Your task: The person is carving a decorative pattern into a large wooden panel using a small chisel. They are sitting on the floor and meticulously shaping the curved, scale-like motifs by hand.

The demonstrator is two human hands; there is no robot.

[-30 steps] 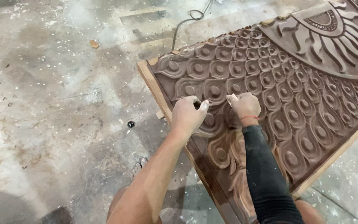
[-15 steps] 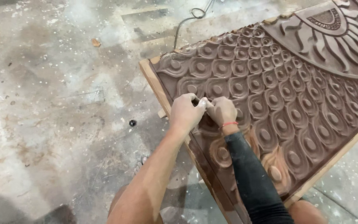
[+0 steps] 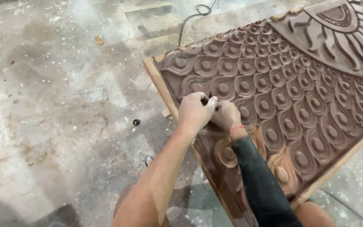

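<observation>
A large brown clay relief panel [image 3: 299, 92] covered in rows of scale shapes, with a sun motif at the top right, lies on a wooden board [image 3: 158, 82] on the floor. My left hand [image 3: 194, 112], on a bare arm, is closed near the panel's left edge with a small dark tool tip [image 3: 207, 101] showing at its fingers. My right hand [image 3: 228, 115], in a black sleeve with a red wrist thread, is curled on the clay and pressed against the left hand. Its fingertips are hidden behind the left hand.
The dusty concrete floor [image 3: 64, 105] spreads to the left, with a small black round object [image 3: 136, 122] and a wood scrap [image 3: 99, 40] on it. A cable [image 3: 190, 19] runs past the panel's top edge. My toes [image 3: 145, 165] sit beside the board.
My right hand has slid left across the clay until it touches my left hand. The left hand has stayed in about the same spot.
</observation>
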